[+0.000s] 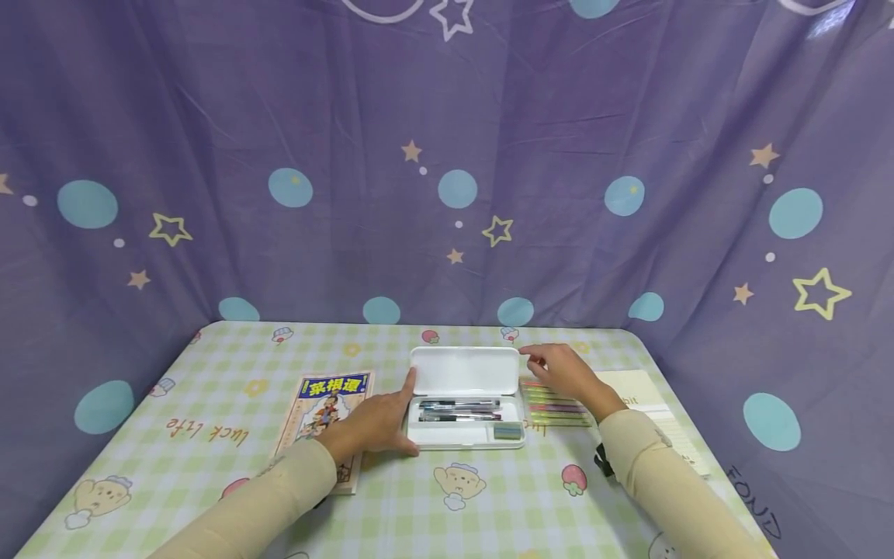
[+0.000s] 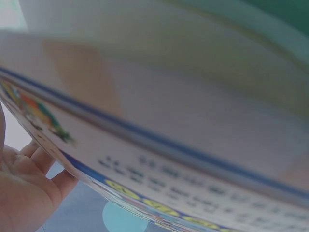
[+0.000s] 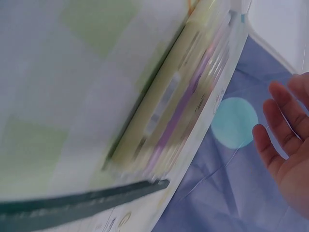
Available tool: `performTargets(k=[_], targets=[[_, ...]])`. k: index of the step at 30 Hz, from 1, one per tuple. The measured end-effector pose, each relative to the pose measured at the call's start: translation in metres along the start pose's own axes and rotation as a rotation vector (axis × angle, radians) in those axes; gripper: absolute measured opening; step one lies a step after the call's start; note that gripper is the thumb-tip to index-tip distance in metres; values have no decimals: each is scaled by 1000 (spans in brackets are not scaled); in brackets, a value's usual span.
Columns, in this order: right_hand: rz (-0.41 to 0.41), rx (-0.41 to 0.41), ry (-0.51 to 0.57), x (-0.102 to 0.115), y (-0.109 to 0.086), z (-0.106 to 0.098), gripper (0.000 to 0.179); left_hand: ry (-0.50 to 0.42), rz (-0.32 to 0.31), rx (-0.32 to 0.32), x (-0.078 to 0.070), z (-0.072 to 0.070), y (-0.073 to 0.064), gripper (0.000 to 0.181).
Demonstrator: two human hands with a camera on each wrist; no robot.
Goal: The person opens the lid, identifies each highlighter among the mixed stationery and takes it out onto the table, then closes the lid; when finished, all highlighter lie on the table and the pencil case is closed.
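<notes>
A white pencil case (image 1: 454, 436) stands in the middle of the table with its lid (image 1: 464, 370) raised at the back. Several pens (image 1: 457, 417) lie inside, and a grey-blue block like an eraser (image 1: 507, 431) sits in the front right compartment. My left hand (image 1: 377, 423) rests against the case's left side, thumb at the front corner and index finger up along the lid's edge. At the lid's upper right corner is my right hand (image 1: 566, 373), index finger stretched to the edge. The right wrist view shows that hand's fingers (image 3: 285, 130) loosely bent.
Under my left forearm lies a comic-style book (image 1: 327, 404), its edge filling the left wrist view. Several coloured highlighter pens (image 1: 556, 407) lie in a row right of the case. Further right is a cream notebook (image 1: 635, 388). A purple curtain (image 1: 447, 155) hangs behind the table.
</notes>
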State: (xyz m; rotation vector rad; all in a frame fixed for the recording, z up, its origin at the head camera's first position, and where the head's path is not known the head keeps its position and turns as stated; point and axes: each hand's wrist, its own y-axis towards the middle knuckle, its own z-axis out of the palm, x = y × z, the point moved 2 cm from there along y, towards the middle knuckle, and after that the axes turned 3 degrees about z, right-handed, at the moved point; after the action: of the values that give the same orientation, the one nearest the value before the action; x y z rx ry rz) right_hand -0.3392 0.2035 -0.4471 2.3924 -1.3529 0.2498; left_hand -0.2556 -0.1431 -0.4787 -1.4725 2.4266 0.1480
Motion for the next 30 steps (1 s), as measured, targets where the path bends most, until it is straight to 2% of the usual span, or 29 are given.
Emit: performTargets(k=[5, 12, 19, 30], targets=[[15, 14, 6, 11, 8, 3, 37, 0, -1, 0, 1, 0, 0, 145], [-2, 15, -7, 18, 12, 4, 33, -2, 10, -13, 2, 1, -1, 145], [-10, -27, -29, 18, 12, 5, 33, 2, 16, -21, 1, 1, 0, 146], [-32, -86, -47, 17, 8, 8, 32, -25, -22, -33, 2, 3, -2, 149]])
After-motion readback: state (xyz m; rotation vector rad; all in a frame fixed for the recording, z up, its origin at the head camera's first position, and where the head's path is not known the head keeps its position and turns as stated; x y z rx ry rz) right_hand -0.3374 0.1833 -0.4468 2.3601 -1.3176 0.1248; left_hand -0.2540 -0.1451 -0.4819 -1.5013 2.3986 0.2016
